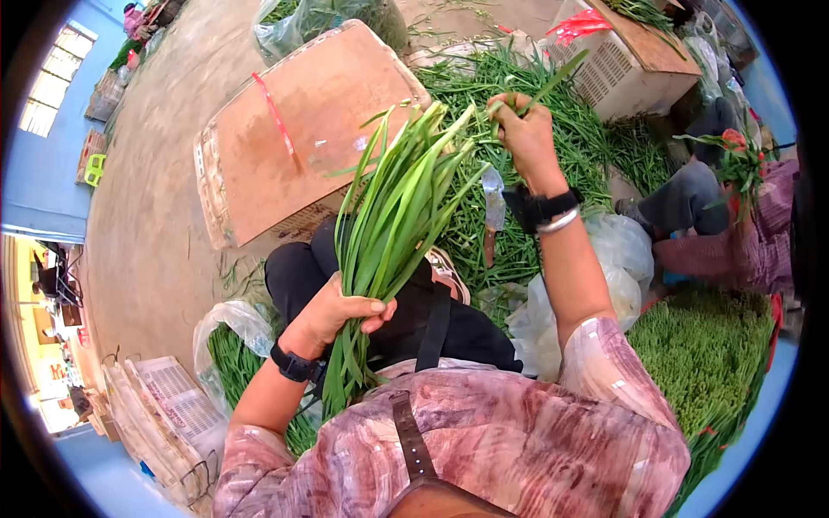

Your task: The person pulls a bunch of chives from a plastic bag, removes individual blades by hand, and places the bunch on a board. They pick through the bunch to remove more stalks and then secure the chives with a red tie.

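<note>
My left hand (350, 312) is wrapped round the lower part of a thick bunch of garlic chives (393, 207), long flat green leaves held upright over my lap. My right hand (524, 134) is raised to the right of the bunch's top, its fingers closed on a green chive leaf (560, 78) that sticks out to the upper right. Below that hand, a knife (493, 200) with a brown handle lies on a heap of loose green leaves (466, 86) on the floor.
A brown board (294, 129) with a red strip lies on a crate ahead. Another board-topped crate (617, 73) stands at upper right. A co-worker's leg (691, 198) and bundled greens (704, 345) are on my right. A plastic bag of greens (226, 345) and flattened boxes (164, 414) are at left.
</note>
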`<state>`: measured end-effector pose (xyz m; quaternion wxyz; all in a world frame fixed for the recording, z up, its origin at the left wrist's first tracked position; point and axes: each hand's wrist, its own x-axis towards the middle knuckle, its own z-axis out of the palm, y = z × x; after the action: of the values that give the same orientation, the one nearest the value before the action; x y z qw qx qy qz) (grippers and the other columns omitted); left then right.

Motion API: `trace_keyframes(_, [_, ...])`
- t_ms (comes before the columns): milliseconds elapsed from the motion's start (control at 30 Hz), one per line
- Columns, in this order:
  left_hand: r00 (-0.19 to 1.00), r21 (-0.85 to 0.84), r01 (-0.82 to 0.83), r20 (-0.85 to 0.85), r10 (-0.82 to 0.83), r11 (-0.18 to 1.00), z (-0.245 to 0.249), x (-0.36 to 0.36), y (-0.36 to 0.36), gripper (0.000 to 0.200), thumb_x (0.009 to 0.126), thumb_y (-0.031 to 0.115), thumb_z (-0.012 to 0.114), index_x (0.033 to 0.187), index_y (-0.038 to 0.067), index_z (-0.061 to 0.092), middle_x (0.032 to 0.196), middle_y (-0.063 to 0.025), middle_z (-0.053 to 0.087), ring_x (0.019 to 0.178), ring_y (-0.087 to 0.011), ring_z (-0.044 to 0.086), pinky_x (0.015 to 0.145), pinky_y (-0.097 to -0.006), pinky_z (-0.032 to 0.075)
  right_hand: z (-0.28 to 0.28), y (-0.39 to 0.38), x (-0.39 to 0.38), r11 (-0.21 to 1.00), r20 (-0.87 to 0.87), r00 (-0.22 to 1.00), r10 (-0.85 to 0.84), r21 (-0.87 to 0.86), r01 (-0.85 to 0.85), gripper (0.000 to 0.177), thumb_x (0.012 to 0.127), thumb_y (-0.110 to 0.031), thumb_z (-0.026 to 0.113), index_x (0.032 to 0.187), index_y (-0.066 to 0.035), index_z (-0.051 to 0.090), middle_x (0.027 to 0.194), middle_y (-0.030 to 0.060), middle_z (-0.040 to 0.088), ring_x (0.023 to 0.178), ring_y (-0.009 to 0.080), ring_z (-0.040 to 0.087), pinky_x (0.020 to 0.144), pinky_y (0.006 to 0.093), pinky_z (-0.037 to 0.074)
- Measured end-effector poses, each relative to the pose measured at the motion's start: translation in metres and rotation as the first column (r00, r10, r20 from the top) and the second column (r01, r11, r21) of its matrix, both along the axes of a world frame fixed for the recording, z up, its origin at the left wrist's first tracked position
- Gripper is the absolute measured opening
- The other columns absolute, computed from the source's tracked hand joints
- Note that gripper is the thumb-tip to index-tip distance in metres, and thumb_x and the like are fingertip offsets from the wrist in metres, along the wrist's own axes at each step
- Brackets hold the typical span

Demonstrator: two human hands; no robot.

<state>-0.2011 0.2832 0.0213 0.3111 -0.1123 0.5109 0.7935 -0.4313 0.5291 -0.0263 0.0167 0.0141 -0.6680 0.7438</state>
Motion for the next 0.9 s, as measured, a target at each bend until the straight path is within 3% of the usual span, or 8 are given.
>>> trace_keyframes(133, [1.0, 0.002, -0.011, 0.024, 0.011, 1.0, 0.007, 0.001, -0.001, 0.027, 0.074, 0.011, 0.068, 0.095, -0.003, 0.057, 0.071, -0.0097, 0.057, 0.05, -0.0118, 0.049, 0.047, -0.0236, 0.038, -0.032, 0.036, -0.044, 0.814, 0.348, 0.932, -0.104, -0.509, 0.281, 0.005, 0.083, -0.001, 0.054, 0.087, -0.003, 0.056, 0.075, 0.0083, 0.063, 0.049, 0.0061, 0.046, 0.038, 0.0201, 0.034])
trace_keyframes(233, [1.0, 0.012, -0.016, 0.015, 0.016, 1.0, 0.007, 0.003, -0.004, 0.027, 0.075, 0.012, 0.068, 0.095, -0.002, 0.057, 0.072, -0.0105, 0.059, 0.05, -0.0119, 0.049, 0.047, -0.0237, 0.039, 0.015, 0.02, 0.003, 0.983, 0.146, 0.976, 0.159, -0.117, -0.142, 0.005, 0.083, -0.001, 0.053, 0.086, 0.0, 0.057, 0.078, 0.0097, 0.065, 0.05, 0.0069, 0.05, 0.04, 0.021, 0.038])
trace_keyframes(400, [0.999, -0.043, 0.009, -0.035, -0.011, 0.999, 0.005, -0.006, -0.004, 0.029, 0.076, 0.013, 0.068, 0.098, -0.002, 0.058, 0.076, -0.0129, 0.064, 0.05, -0.0119, 0.051, 0.049, -0.0235, 0.04, 0.034, -0.013, 0.027, 0.784, 0.014, 0.882, 0.472, 0.45, -0.427, 0.014, 0.076, -0.001, 0.058, 0.089, 0.002, 0.057, 0.081, 0.0095, 0.064, 0.057, 0.0142, 0.059, 0.054, 0.028, 0.049])
trace_keyframes(500, [0.997, -0.053, 0.041, -0.062, -0.044, 0.998, 0.006, -0.007, -0.006, 0.031, 0.077, 0.012, 0.067, 0.102, -0.003, 0.058, 0.079, -0.0144, 0.065, 0.05, -0.012, 0.051, 0.049, -0.0234, 0.041, 0.025, -0.021, 0.02, 0.59, -0.105, 0.822, 0.559, 0.747, -0.306, 0.02, 0.073, -0.001, 0.063, 0.093, 0.002, 0.058, 0.078, 0.0118, 0.063, 0.073, 0.0179, 0.061, 0.068, 0.0332, 0.049])
trace_keyframes(633, [0.998, -0.063, 0.015, -0.061, -0.019, 0.998, 0.011, -0.007, -0.004, 0.034, 0.077, 0.01, 0.065, 0.106, -0.004, 0.057, 0.082, -0.0158, 0.066, 0.05, -0.0123, 0.052, 0.05, -0.0235, 0.042, 0.026, -0.021, 0.032, 0.683, -0.162, 0.846, 0.508, 0.675, -0.28, 0.02, 0.075, -0.003, 0.066, 0.094, 0.0, 0.061, 0.074, 0.0116, 0.064, 0.069, 0.0211, 0.062, 0.065, 0.0333, 0.049])
trace_keyframes(767, [0.998, -0.076, 0.026, -0.064, -0.031, 0.997, 0.008, -0.005, 0.002, 0.034, 0.077, 0.008, 0.063, 0.108, -0.004, 0.057, 0.083, -0.016, 0.067, 0.051, -0.0123, 0.052, 0.05, -0.0236, 0.043, 0.0, -0.022, 0.03, 0.509, -0.3, 0.878, 0.374, 0.858, 0.076, 0.012, 0.078, 0.001, 0.059, 0.089, 0.0, 0.063, 0.071, 0.01, 0.064, 0.065, 0.0177, 0.062, 0.061, 0.0323, 0.05])
trace_keyframes(867, [0.998, -0.086, 0.032, -0.045, -0.036, 0.996, 0.007, -0.005, 0.001, 0.032, 0.077, 0.005, 0.062, 0.107, -0.004, 0.057, 0.083, -0.0157, 0.066, 0.051, -0.0123, 0.053, 0.051, -0.0233, 0.044, -0.014, -0.007, 0.013, 0.817, -0.244, 0.948, 0.204, 0.576, -0.027, 0.011, 0.079, 0.002, 0.057, 0.087, -0.001, 0.064, 0.07, 0.0073, 0.063, 0.059, 0.0147, 0.058, 0.054, 0.0284, 0.047])
trace_keyframes(900, [0.999, -0.095, 0.027, -0.042, -0.031, 0.995, 0.007, -0.004, 0.001, 0.031, 0.077, 0.005, 0.062, 0.107, -0.004, 0.057, 0.082, -0.0153, 0.066, 0.051, -0.0123, 0.053, 0.051, -0.0234, 0.044, -0.013, 0.0, 0.008, 0.941, -0.026, 0.989, 0.146, 0.312, -0.131, 0.013, 0.08, 0.003, 0.055, 0.088, -0.001, 0.063, 0.067, 0.004, 0.059, 0.056, 0.0092, 0.052, 0.047, 0.0223, 0.04])
